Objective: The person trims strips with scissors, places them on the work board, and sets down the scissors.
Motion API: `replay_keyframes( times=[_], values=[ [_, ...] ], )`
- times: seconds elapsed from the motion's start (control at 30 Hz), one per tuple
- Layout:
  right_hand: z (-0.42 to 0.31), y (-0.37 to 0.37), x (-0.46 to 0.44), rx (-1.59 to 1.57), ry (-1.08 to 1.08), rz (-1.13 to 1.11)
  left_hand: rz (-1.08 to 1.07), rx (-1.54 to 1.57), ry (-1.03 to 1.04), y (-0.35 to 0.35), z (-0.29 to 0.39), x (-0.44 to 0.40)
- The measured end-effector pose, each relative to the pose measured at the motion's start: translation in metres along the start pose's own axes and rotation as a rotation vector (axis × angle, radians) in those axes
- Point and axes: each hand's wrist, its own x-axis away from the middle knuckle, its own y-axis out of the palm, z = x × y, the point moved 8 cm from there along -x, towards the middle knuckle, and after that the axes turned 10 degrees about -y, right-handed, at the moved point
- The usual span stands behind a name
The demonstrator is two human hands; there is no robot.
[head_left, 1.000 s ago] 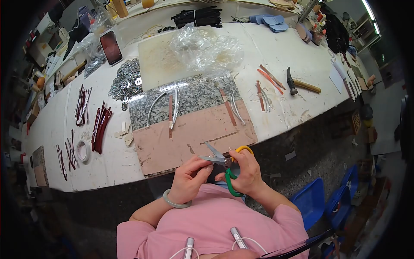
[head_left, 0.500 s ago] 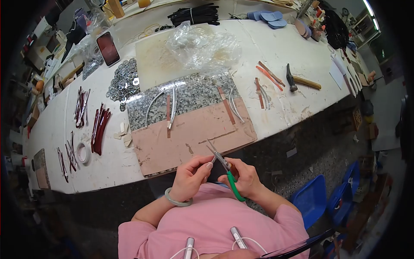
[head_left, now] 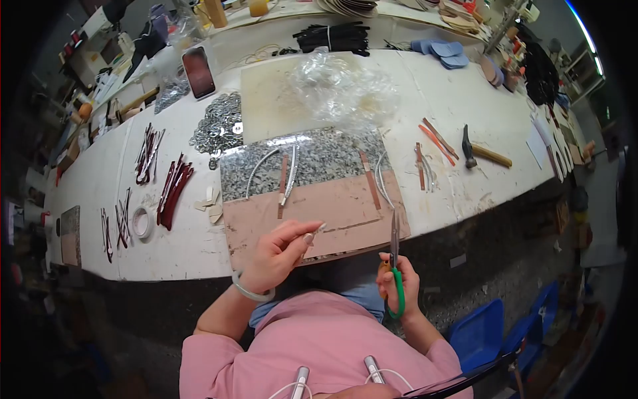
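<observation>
My right hand (head_left: 407, 282) holds a pair of scissors (head_left: 395, 243) with green handles, just off the table's front edge. Their blades point away from me and look closed. Over the brown board (head_left: 259, 233), the fingers of my left hand (head_left: 279, 251) are pinched together; whatever is between them is too small to make out. Beyond my hands, thin silvery curved strips (head_left: 290, 174) and brown strips (head_left: 369, 181) lie across the board and the speckled stone slab (head_left: 325, 156).
A hammer (head_left: 488, 154) and orange-red strips (head_left: 437, 141) lie to the right. Metal rings (head_left: 219, 123) are heaped at the left, near dark red strips (head_left: 174, 189) and a tape roll (head_left: 135, 223). Crumpled clear plastic (head_left: 342, 86) and a phone (head_left: 198, 73) are farther back.
My hands have moved apart. The scissors went right, away from my left fingers, and their blades came together. The camera view has shifted, so the table appears lower and further right.
</observation>
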Motion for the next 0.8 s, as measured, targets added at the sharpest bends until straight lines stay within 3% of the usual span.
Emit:
replay_keyframes(
  times=[0.1,0.17,0.33,0.5,0.53,0.6,0.67,0.73,0.8],
  values=[
    [-0.018,0.015,-0.012,-0.137,-0.019,-0.014,-0.045,-0.403,0.273,0.018,0.024,0.009],
    [-0.034,0.027,-0.022,-0.257,-0.012,-0.028,-0.08,-0.451,0.286,0.031,0.018,0.008],
    [-0.037,0.041,-0.034,-0.046,-0.083,-0.147,-0.173,-0.542,0.295,0.052,0.003,0.011],
    [-0.034,0.038,-0.033,-0.217,0.002,-0.077,-0.233,-0.583,0.285,0.045,0.001,0.013],
    [-0.031,0.03,-0.034,-0.263,0.005,-0.026,-0.171,-0.616,0.423,0.037,0.009,0.012],
    [-0.03,0.011,-0.035,-0.298,-0.002,0.071,-0.003,-0.519,0.272,0.0,0.019,-0.005],
    [-0.034,-0.001,-0.034,-0.238,-0.005,0.106,0.312,-0.52,0.303,-0.047,0.043,-0.023],
    [-0.033,-0.004,-0.029,-0.189,-0.003,0.101,0.576,-0.679,0.483,-0.088,0.055,-0.055],
    [-0.028,-0.004,-0.022,-0.16,0.013,0.076,0.689,-0.89,0.502,-0.116,0.045,-0.09]
  ],
)
